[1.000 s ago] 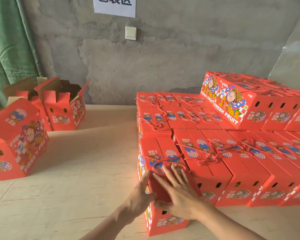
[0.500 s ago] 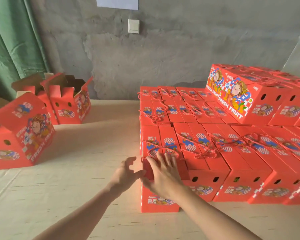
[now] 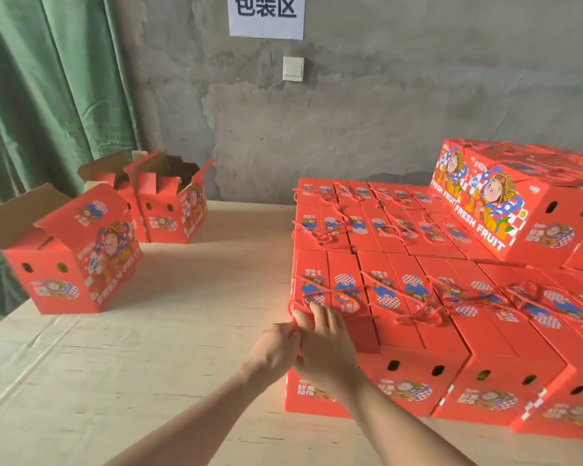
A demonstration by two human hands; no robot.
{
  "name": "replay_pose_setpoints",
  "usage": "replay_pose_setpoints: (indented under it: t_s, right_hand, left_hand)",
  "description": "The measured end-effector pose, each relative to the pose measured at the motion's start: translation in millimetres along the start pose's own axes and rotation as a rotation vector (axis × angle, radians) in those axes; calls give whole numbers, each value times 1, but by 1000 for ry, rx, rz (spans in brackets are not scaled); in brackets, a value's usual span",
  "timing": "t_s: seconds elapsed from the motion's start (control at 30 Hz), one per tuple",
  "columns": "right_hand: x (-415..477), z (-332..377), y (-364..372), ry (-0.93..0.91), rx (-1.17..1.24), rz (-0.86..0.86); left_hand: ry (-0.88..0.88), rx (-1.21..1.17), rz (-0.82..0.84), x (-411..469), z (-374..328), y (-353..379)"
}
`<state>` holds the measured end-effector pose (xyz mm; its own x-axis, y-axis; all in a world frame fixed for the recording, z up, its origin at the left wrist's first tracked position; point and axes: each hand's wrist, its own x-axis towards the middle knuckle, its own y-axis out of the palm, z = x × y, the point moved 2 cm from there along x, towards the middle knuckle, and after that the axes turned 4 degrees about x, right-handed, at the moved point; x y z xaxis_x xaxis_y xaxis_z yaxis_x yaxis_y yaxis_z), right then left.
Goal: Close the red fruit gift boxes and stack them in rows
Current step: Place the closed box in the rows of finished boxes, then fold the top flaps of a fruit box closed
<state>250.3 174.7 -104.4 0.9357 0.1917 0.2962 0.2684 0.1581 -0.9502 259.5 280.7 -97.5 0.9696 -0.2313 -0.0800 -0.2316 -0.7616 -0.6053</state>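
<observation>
The right hand (image 3: pixel 327 348) lies flat on the near left corner of a closed box (image 3: pixel 334 270), with its fingers straight and relaxed, and they touch the red rope (image 3: pixel 330 290) on the lid. The left hand (image 3: pixel 275 351) is pressed against the same corner with curled fingers. I cannot tell if it holds the rope or only the edge. To the right of the hands and beyond them, closed boxes (image 3: pixel 451 297) stand in rows, with a second layer (image 3: pixel 519 223) on top. Far to the left of the hands, open boxes (image 3: pixel 71 264) stand on the bench (image 3: pixel 148 331).
</observation>
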Motion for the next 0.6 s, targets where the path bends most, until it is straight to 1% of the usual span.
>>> replay_pose_setpoints:
  t_s: [0.07,0.1,0.17,0.2,0.23,0.27,0.33,0.4,0.5,0.6]
  right_hand:
    - [4,-2,1,8,82,52]
    - [7,-3,-1,31,160,71]
    - [18,-7,-5,61,332,38]
    - [24,-9,-6,74,392,-6]
    - [29,-10,-6,88,422,-44]
    - [33,-11,-5,88,414,-54]
    - [39,-9,3,55,293,18]
    - [43,-9,11,64,176,70]
    - [53,-3,11,120,82,111]
    - [68,9,10,145,-47,234]
  left_hand:
    - [-51,-194,66,-7,0,-4]
    - [-87,-298,89,-12,1,-6]
    - [-134,-495,123,-18,9,-6]
    - [-135,-544,129,-18,13,-5]
    - [-120,-539,127,-18,16,-3]
    - [-93,-481,117,-19,16,-1]
    - [-41,-286,107,-18,14,2]
    - [-19,-158,93,-13,15,3]
    - [-20,-72,98,-7,19,-6]
    - [-21,14,176,-4,23,-11]
